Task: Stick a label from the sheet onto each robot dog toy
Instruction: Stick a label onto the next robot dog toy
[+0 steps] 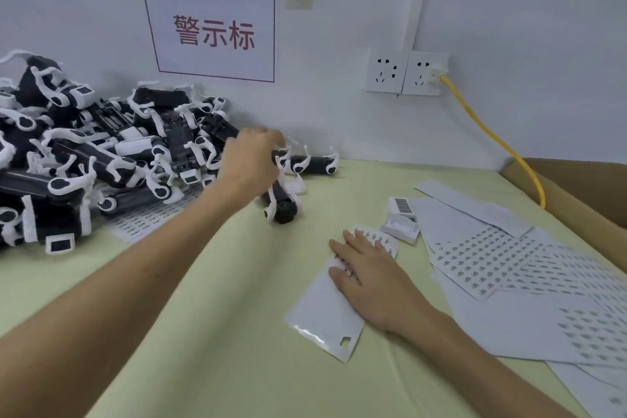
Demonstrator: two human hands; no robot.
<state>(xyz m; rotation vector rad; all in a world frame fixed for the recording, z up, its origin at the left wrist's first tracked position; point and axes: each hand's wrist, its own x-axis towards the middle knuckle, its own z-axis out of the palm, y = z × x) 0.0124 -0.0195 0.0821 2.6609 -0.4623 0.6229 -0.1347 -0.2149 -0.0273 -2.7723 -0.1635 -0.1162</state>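
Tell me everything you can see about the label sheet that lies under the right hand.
The label sheet is a narrow white strip with a glossy backing, lying flat on the pale yellow-green table cover, angled away from the person. Its near part is mostly bare, with one small label near the near corner; rows of small dark-printed labels show at the far, rounded end. The right hand rests on its middle with straight fingers. A small white plastic part sits just beyond its far end; whether they touch is unclear.

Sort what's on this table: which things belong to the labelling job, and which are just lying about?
Job:
left hand reaching over a toy dog
right hand flat on the label sheet
toy pile
spare sheets

Lying about:
wall sign
sockets
yellow cable
small white boxes
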